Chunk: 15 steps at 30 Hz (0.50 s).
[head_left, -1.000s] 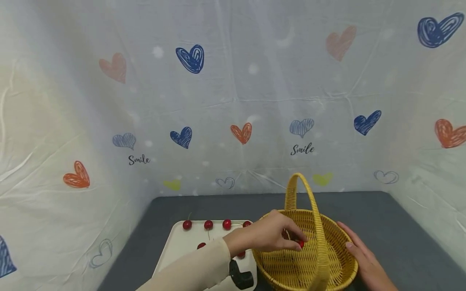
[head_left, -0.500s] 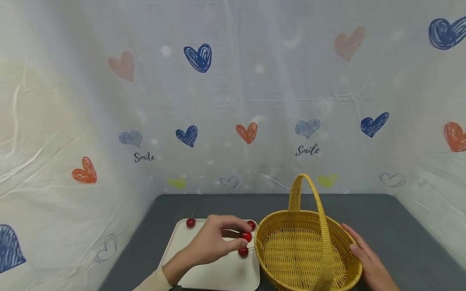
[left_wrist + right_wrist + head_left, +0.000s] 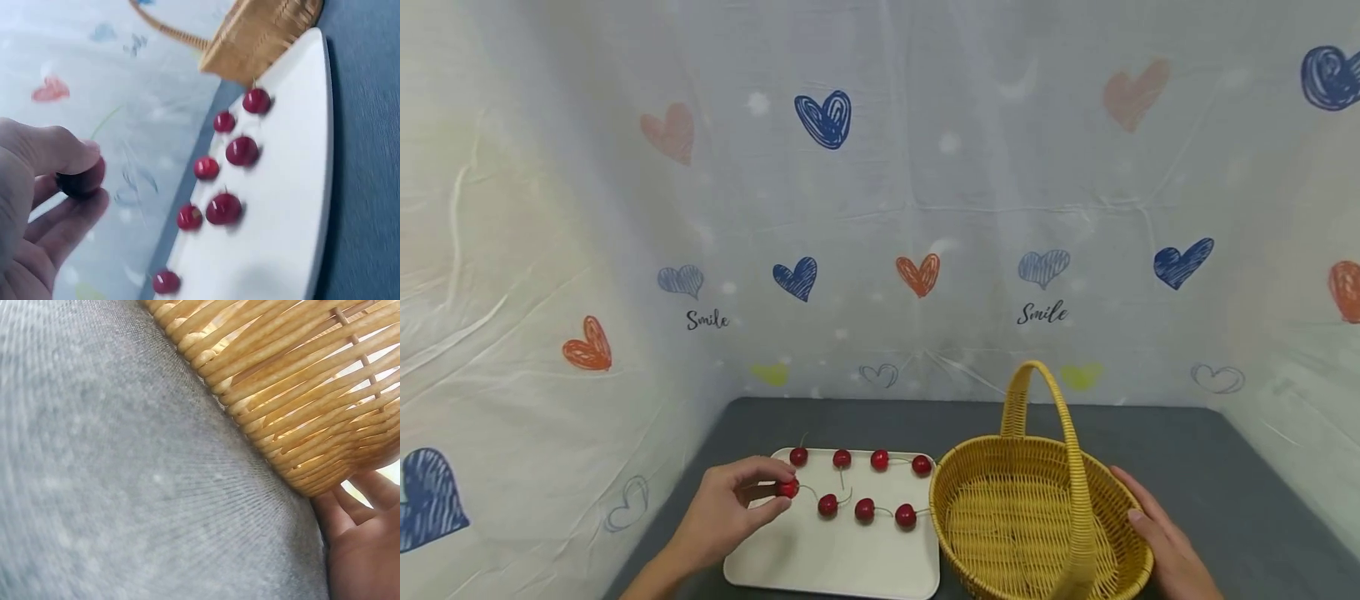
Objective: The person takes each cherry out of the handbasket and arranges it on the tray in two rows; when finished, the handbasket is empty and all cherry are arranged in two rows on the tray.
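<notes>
My left hand [image 3: 718, 508] pinches a dark red cherry [image 3: 787, 487] between thumb and fingers, over the left side of a white tray [image 3: 835, 562]. In the left wrist view this held cherry [image 3: 84, 179] has a thin green stem and appears above the tray. Several other cherries lie on the tray in two rows, one of them a cherry [image 3: 864, 511] in the nearer row. My right hand [image 3: 1172, 542] rests against the outer right side of a yellow wicker basket [image 3: 1011, 517], fingers fairly straight along its wall. No cherry shows inside the basket.
The basket's tall arched handle [image 3: 1078, 492] rises above its rim. Basket and tray stand side by side on a dark grey tabletop [image 3: 970, 414]. A pale curtain [image 3: 850, 183] with printed hearts encloses the back and sides.
My left hand has moved left with a cherry, from inside the basket across the tray to its left side. My right hand has stayed at the basket. The head view has shifted slightly.
</notes>
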Each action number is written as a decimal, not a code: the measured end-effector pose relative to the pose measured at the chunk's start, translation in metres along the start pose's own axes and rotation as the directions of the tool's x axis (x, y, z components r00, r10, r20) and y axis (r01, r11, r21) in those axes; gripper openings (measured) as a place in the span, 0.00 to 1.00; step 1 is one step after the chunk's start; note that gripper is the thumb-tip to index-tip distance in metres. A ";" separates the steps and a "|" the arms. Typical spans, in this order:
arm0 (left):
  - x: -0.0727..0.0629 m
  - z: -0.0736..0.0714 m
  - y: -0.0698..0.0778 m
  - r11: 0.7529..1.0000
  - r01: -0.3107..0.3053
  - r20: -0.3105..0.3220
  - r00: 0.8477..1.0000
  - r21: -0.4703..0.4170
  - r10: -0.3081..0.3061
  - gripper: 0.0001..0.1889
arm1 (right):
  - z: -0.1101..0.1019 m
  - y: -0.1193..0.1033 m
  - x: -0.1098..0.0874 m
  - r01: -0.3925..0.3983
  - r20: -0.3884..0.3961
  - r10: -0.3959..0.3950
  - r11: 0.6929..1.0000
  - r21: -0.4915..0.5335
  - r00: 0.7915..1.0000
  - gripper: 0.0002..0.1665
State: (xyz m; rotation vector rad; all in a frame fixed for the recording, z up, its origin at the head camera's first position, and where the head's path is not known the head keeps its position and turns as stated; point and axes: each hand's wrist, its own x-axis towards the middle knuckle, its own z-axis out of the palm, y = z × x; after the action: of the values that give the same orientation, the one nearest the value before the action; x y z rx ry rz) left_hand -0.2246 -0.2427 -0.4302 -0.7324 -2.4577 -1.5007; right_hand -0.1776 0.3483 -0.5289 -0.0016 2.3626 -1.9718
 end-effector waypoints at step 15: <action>0.004 0.001 -0.074 0.963 0.254 -0.011 0.967 0.095 -0.254 0.12 | 0.000 -0.001 -0.001 0.019 0.017 -0.020 0.998 0.056 1.000 0.40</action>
State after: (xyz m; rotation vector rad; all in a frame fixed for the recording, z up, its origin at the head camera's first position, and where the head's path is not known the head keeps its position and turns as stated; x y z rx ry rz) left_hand -0.2642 -0.2678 -0.4877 -0.4126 -2.6867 -1.4474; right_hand -0.1765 0.3478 -0.5281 -0.0397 2.3053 -2.0369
